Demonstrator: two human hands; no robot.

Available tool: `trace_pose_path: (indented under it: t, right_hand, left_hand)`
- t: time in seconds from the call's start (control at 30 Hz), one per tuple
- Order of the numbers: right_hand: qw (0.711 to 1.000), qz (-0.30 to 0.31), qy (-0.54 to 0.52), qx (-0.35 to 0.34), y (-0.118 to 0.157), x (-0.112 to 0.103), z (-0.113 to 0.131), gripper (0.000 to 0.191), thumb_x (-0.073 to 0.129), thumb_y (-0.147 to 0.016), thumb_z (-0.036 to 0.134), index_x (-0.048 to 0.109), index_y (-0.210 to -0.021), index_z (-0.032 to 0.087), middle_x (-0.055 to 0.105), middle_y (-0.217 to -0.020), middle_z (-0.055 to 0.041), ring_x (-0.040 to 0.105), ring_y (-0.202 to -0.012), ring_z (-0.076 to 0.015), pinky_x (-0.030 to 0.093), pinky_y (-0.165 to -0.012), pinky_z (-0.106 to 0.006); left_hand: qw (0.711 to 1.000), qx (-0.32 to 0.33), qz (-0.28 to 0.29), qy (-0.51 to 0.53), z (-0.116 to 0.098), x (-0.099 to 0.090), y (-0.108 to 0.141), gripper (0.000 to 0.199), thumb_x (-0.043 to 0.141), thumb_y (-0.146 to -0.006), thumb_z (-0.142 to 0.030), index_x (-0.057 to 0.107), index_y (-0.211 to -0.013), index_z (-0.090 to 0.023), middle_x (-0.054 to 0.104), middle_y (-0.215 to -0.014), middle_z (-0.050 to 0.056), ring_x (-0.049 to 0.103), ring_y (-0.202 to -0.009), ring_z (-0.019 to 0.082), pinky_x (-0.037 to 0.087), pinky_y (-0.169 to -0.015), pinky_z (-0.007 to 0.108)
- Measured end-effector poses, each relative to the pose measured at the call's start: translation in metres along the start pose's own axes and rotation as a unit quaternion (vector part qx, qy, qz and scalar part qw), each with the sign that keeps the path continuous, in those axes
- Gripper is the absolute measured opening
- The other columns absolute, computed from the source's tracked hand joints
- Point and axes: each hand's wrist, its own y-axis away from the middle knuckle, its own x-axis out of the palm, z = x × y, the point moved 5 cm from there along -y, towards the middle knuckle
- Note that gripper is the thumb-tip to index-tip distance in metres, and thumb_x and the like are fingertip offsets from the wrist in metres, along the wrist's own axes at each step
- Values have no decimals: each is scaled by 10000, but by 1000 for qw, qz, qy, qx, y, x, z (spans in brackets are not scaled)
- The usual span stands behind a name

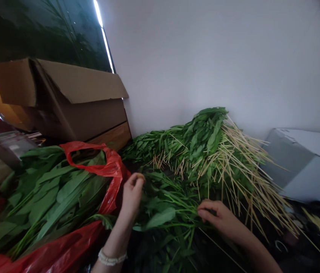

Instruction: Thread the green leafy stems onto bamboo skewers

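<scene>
Nearest us, at the near edge, we log a white beaded bracelet [112, 258] on our left wrist. Our left hand [133, 191] is raised beside the red plastic bag [66, 240], fingers curled; we cannot tell whether they close on anything. Our right hand [212, 215] appears to pinch the stem ends of a loose bunch of leafy green stems [162, 218], thumb and fingers drawn together.

Position: the bunch lies between our two hands, near side of the heap of leafy sprigs [205, 132].

Handling, as we judge it: light, limp at the leaves, somewhat firmer along the stems; blades likely to bruise or tear if squeezed, perhaps slick if damp. We would take hold at the gathered stems on the right, gently, leaving the leaves free.

Orientation: long axis runs roughly left to right; stem ends converge to the right, at our right fingertips, and leaves fan out to the left and near side. For comparison, we note that the pale thin sticks [250, 182] beyond slant toward the near right.
</scene>
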Motion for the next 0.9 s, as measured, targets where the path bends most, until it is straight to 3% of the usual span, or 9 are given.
trace_pose_path:
  t: [0.03, 0.07, 0.17, 0.23, 0.33, 0.47, 0.67, 0.8, 0.9]
  right_hand:
    - [1000, -5, 3, 3, 0, -2, -2, 269, 518, -850, 385, 634, -712, 185, 586, -671, 9, 557, -684, -149, 411, -680, -266]
    - [1000, -9, 6, 4, 0, -5, -3, 275, 515, -848, 391, 632, -708, 185, 589, -670, 8, 558, -682, -151, 413, -676, -268]
    - [1000, -10, 11, 2, 0, -7, -5, 285, 512, -847, 401, 634, -702, 188, 599, -670, 5, 560, -675, -151, 420, -673, -272]
    - [1000, -8, 11, 4, 0, -7, -5, 278, 515, -850, 400, 639, -714, 192, 601, -673, 7, 562, -675, -149, 426, -678, -274]
    - [1000, 4, 11, 4, 1, -5, -4, 263, 517, -858, 385, 637, -720, 195, 591, -675, 9, 560, -678, -145, 426, -678, -270]
    - [1000, 19, 21, -11, 2, -3, 0, 257, 520, -864, 367, 644, -711, 201, 586, -680, 8, 554, -682, -142, 420, -676, -265]
    - [1000, 19, 19, -14, 2, -3, -1, 257, 523, -866, 366, 658, -729, 196, 589, -694, 4, 556, -695, -146, 417, -678, -265]
    - [1000, 19, 20, -12, 1, 0, -1, 248, 534, -863, 355, 653, -716, 195, 591, -695, 4, 556, -709, -148, 415, -696, -268]
    - [1000, 24, 10, -16, 0, 5, 2, 260, 527, -870, 361, 648, -710, 195, 590, -693, 6, 556, -703, -146, 419, -699, -266]
  left_hand:
    - [1000, 2, -23, 12, -3, -7, -4, 149, 451, -796, -226, 517, -671, -178, 511, -637, -27, 487, -641, 128, 390, -608, 223]
    - [1000, 7, -5, 17, -7, -9, -5, 151, 458, -822, -247, 529, -710, -177, 516, -650, -29, 492, -651, 125, 394, -618, 219]
    - [991, 37, 130, -6, -21, 0, 4, 153, 502, -859, -294, 578, -805, -173, 546, -683, -21, 512, -654, 123, 411, -624, 219]
    - [967, 89, 235, -45, -29, 14, 20, 138, 576, -833, -285, 625, -784, -166, 578, -731, 3, 542, -700, 133, 426, -661, 227]
    - [928, 162, 321, -102, -32, 30, 38, 136, 572, -849, -231, 695, -896, -194, 591, -804, 25, 571, -758, 137, 438, -701, 229]
    - [885, 234, 343, -209, -27, 38, 42, 298, 521, -860, -153, 660, -1095, -274, 590, -927, 30, 591, -810, 138, 440, -714, 225]
    - [822, 301, 384, -295, -29, 43, 46, 208, 514, -859, -153, 655, -992, -229, 598, -903, 32, 598, -795, 152, 432, -668, 221]
    - [832, 292, 375, -285, -31, 45, 50, 86, 565, -800, -160, 636, -832, -195, 579, -829, 26, 572, -779, 165, 435, -699, 244]
    - [884, 239, 341, -211, -29, 45, 46, 123, 541, -760, -115, 636, -793, -186, 563, -784, 20, 558, -756, 153, 429, -698, 240]
